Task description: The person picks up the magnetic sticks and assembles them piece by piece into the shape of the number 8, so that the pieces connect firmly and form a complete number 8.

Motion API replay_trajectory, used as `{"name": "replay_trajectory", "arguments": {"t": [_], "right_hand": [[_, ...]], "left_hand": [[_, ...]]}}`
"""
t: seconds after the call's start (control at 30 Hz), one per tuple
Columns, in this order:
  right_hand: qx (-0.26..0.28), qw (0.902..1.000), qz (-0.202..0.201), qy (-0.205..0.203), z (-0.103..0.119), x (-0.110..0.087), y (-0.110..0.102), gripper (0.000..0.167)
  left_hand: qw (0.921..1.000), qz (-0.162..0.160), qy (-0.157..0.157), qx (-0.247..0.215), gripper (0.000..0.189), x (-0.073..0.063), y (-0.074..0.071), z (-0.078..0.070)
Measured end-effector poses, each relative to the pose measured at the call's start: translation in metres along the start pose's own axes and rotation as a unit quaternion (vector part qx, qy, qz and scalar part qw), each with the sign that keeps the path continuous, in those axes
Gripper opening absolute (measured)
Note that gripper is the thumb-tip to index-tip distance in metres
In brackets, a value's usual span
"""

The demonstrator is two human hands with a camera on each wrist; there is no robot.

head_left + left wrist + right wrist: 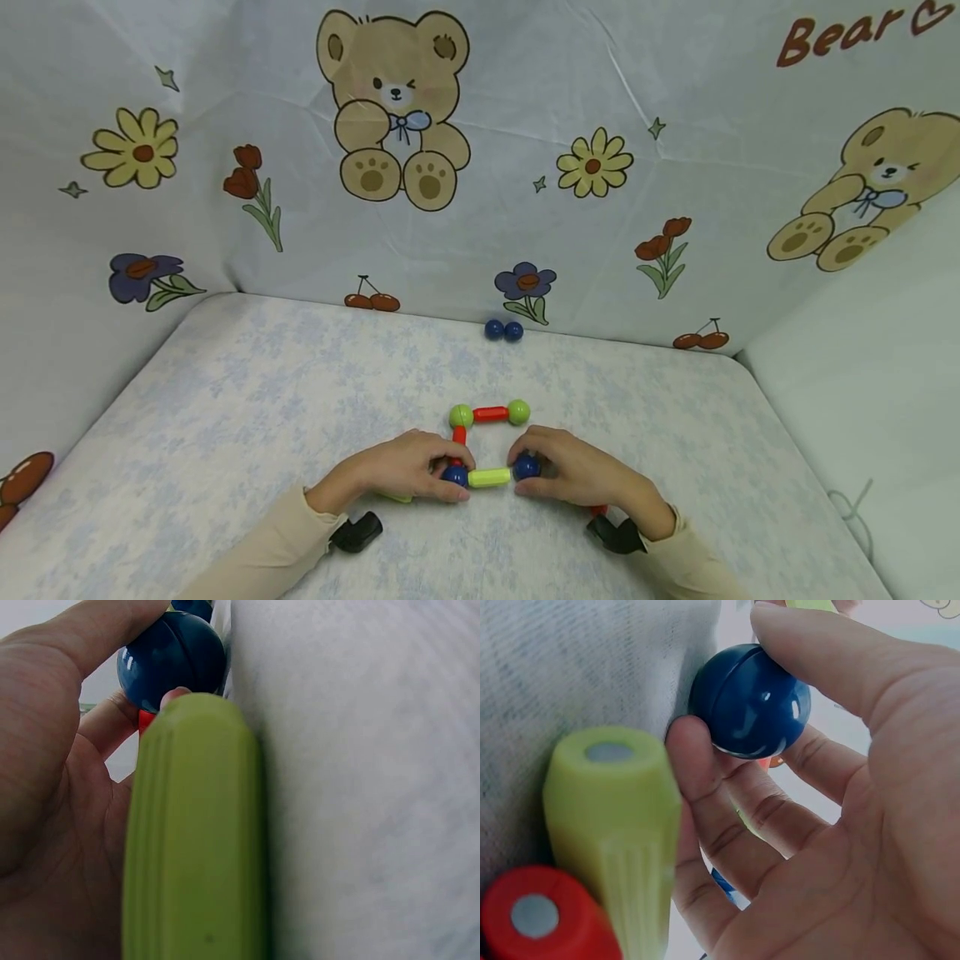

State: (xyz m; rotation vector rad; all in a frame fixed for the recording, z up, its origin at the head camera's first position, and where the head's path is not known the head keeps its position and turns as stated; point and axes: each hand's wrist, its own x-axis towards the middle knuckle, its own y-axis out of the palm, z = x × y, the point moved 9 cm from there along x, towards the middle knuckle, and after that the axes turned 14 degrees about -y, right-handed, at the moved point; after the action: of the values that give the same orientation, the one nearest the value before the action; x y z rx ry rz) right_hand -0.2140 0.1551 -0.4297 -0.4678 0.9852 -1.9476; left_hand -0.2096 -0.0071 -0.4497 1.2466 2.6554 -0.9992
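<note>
As yellow-green rod (pixel 489 477) lies between them, left hand (pixel 411 472) and right hand (pixel 573 470) pinch blue balls.

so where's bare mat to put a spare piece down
Bare mat lies left of the left hand, also right of the right hand, and between the green balls and the two blue balls. It is crowded around the rod frame between the hands.

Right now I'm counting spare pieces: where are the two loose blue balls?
In the head view, the two loose blue balls lie touching at the table's far edge, against the printed backdrop, beyond the green balls.
</note>
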Motion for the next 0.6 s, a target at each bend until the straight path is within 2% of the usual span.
{"name": "replay_trajectory", "arguments": {"t": [0.6], "right_hand": [[-0.002, 0.9999, -0.003, -0.016, 0.0055, 0.0014, 0.0022, 0.027]], "left_hand": [[1.0, -0.005, -0.001, 0.004, 0.023, 0.001, -0.0007, -0.0003]]}}
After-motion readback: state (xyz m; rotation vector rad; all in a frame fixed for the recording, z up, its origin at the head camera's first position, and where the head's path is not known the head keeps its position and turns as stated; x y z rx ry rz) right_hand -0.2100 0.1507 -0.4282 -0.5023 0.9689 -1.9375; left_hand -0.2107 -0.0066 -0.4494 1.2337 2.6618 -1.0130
